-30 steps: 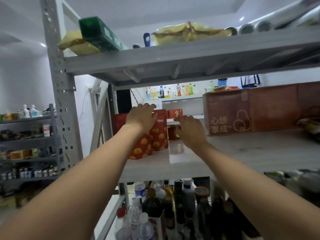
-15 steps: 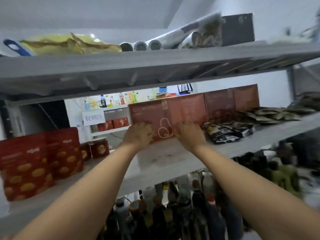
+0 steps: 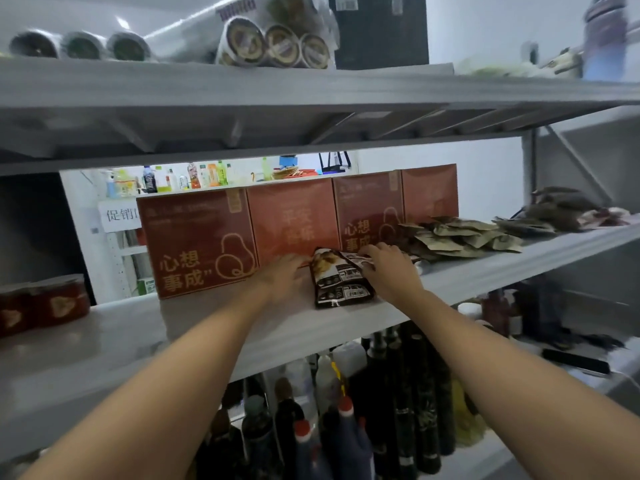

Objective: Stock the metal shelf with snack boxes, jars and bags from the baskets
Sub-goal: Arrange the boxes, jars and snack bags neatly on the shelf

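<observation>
So we're at the metal shelf (image 3: 121,341), middle board, and the row of red boxes (image 3: 201,244) standing along the back is our reference for everything.

The dark snack bag (image 3: 341,285) lies flat on the board right in front of the boxes, about where the second and third box meet. Its top end is right up against their base.

Our left hand (image 3: 282,271) is in front of the second box. Its fingers are stretched out fairly straight and touch the bag's left edge, not wrapped round anything. Our right hand (image 3: 391,271) is in front of the third box with its fingers curled over the bag's top right corner, so that one's actually got hold of it.

- **Right end of the boxes:** a loose pile of tan pouches (image 3: 460,237) starts in front of the last two boxes and spreads off to the right.
- **Left of the boxes:** a low red round tin (image 3: 41,303) sits well off to the side on the same board.
- **Above the boxes:** the next board up has some rolls (image 3: 273,43) lying with their ends toward us, and a black box (image 3: 381,29).
- **Below the boxes:** a crowd of bottles (image 3: 311,427) under our board, a couple with red caps.

It's a bit blurry, so we can't read the bag's print.
</observation>
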